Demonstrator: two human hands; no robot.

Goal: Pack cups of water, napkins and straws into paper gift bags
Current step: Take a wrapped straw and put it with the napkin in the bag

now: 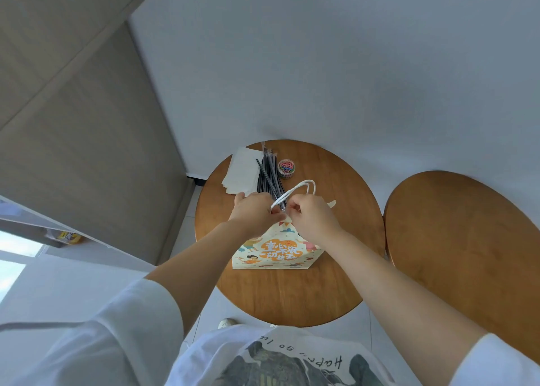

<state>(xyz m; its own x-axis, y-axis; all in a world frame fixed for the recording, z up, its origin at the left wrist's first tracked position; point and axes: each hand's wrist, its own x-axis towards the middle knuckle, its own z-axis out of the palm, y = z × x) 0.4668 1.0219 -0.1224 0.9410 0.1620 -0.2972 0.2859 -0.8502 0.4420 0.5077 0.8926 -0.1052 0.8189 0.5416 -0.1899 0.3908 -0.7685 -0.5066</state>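
Two grips meet at the top edge of the paper gift bag point(274, 254), which stands upright on the round bench point(292, 295) with its printed face toward you. Your left grip point(254, 210) and right grip point(312, 216) are both curled and pinching the paper at the bag's mouth, right at the roots of the white handles point(304, 187), which loop up and away from you. What matters for the next move is what lies just past your knuckles. The bundle of dark straws point(270, 178) rests on the bench beyond the bag, its long axis running away from you, with the near ends tucked behind your hands. The napkins point(241, 172) sit to the left of the straws and touch them, so your left grip is the nearer one for either. I'd judge the mouth is being spread or closed, but I cannot tell which. No cup shows, and the inside of the bag is hidden. A small jar of coloured paper clips point(286, 168) stands just right of the straws.
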